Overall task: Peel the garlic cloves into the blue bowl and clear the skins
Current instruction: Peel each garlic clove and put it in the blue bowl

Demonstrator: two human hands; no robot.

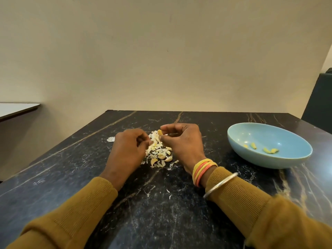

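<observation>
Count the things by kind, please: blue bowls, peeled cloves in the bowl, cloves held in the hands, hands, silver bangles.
Blue bowl: 1
Peeled cloves in the bowl: 4
Hands: 2 (left hand, right hand)
Held clove, pinched by the right hand: 1
Silver bangle: 1
Total: 9

On the surface (pixel 161 212) we find the skins (pixel 159 155) between our left hand (pixel 128 150) and right hand (pixel 183 142); the bowl (pixel 265 162) sits right, cloves (pixel 270 150) inside.
</observation>
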